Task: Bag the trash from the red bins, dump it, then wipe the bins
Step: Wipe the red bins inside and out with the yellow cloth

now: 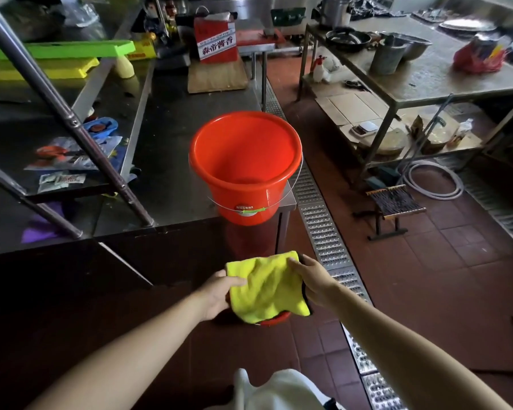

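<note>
An empty red bucket [245, 170] with a wire handle stands upright at the near right corner of the steel counter [172, 161]. Below it, in front of me, I hold a yellow cloth [267, 287] spread between both hands. My left hand [219, 292] grips its left edge and my right hand [311, 276] pinches its right edge. Under the cloth a second red bin [274, 320] on the floor shows only as a sliver of rim; the rest is hidden.
A perforated metal floor drain [326, 232] runs along the red tile floor to the right of the counter. A small stool [394, 205] and a coiled hose [436, 179] lie further right, before a steel table [427, 75] with pots. Slanted metal poles [71, 122] cross the left.
</note>
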The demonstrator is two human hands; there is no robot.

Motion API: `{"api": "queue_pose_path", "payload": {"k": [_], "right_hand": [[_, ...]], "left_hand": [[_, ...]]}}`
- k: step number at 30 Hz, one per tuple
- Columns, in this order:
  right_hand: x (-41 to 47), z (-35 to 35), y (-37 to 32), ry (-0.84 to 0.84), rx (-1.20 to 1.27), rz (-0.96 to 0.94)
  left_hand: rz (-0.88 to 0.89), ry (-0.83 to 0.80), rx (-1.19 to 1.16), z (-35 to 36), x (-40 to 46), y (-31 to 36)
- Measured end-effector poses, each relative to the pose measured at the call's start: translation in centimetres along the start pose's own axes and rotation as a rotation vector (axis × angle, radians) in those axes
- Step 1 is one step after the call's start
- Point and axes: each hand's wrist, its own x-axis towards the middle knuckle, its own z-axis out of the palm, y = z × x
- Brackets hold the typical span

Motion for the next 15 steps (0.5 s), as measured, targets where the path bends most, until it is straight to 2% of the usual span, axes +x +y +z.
{"api": "queue_pose_path", "payload": {"k": [2,4,7,9,12,14,15], "right_hand": [[-0.2,-0.7,-0.1,0.013,-0.060,-0.005],[-0.4,-1.4,-0.4,-0.050,-0.097,-0.034],[-0.6,-2.4,-0.6,-0.101,-0.169,-0.063],[-0.5,-2.8,-1.1,-0.117,-0.470,-0.127],[0.1,-3.0,-1.6,-0.141,-1.081,-0.188],[0.6,-2.5,-1.7,-0.124,-1.281,-0.187],[0.7,-2.2,-1.8,-0.099,-1.344,-0.209]], "left_hand": [[-0.013,0.033,0.060,-0.1,0.1,-0.5],[0.002,0.065,0.119,-0.1,0.5,-0.5],[0.089,0.246,0.241,0.1,1.3,-0.4],[0.210,0.305,0.344,0.1,2.0,-0.3],[0.307,0.135,0.531,-0.1,2.4,0.2],[0.320,0.031,0.779,-0.5,2.4,1.0],[0.346,0.040,0.948,-0.5,2.5,1.4]]}}
